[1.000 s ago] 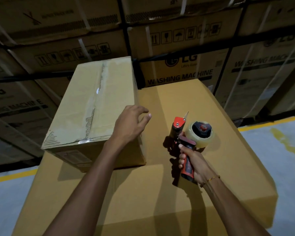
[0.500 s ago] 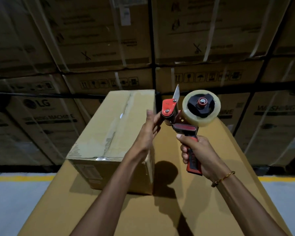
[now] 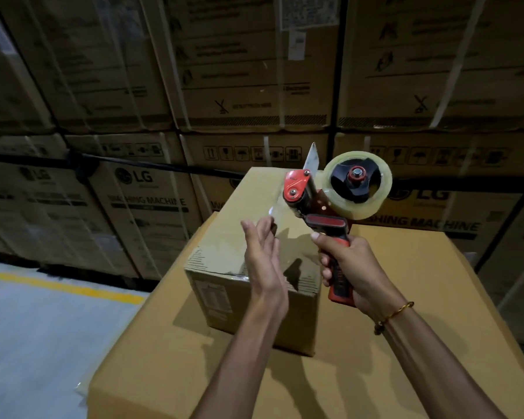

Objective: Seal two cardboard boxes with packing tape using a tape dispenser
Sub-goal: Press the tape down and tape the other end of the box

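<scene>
Red-and-black tape dispenser [image 3: 325,222], clear roll [image 3: 354,210], gripped in right hand [image 3: 348,267], left hand [image 3: 263,261] pinching pulled-out tape [image 3: 280,211]

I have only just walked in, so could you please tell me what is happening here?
A person's right hand grips the red tape dispenser by its handle, held up near the small cardboard box. The left hand appears to pinch the loose tape end drawn from the dispenser. That box sits on a larger box and already seems to carry tape along its top seam.
</scene>
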`<state>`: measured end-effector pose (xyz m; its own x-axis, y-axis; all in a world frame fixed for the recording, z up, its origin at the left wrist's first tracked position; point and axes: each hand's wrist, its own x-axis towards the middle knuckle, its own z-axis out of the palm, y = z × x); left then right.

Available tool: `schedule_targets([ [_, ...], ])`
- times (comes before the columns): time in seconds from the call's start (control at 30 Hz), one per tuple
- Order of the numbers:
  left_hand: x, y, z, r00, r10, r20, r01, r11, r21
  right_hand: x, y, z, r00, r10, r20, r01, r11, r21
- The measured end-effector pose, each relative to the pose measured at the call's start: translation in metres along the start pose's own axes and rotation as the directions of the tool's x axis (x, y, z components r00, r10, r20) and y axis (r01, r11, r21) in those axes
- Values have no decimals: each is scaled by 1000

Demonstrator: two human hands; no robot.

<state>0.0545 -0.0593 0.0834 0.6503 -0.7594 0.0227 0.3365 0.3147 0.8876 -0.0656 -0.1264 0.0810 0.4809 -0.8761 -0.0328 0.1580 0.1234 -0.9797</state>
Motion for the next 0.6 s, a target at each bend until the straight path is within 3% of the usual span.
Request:
schedule_targets([
  [0.17, 26, 21, -43, 988, -108, -110, 115, 992, 54, 6, -4, 16, 998, -27, 54, 31, 998, -57],
  [0.23, 41, 35, -53, 991, -129, -44, 134, 984, 115, 7, -8, 24, 998, -34, 61, 39, 996, -78],
  [0.33, 62, 58, -61, 993, 50, 106, -78, 959, 273, 7, -16, 36, 997, -30, 69, 39, 992, -121],
  [0.4, 74, 74, -61, 967, 92, 239, -158, 949, 272, 8, -19, 43, 997, -35, 69, 45, 987, -156],
  [0.5, 81, 82, -61, 921, 11, 389, -115, 963, 244, 11, -23, 51, 997, -44, 63, 54, 983, -175],
  [0.6, 81, 75, -61, 937, -4, 349, -69, 978, 198, 14, -27, 58, 998, -33, 53, 42, 983, -179],
])
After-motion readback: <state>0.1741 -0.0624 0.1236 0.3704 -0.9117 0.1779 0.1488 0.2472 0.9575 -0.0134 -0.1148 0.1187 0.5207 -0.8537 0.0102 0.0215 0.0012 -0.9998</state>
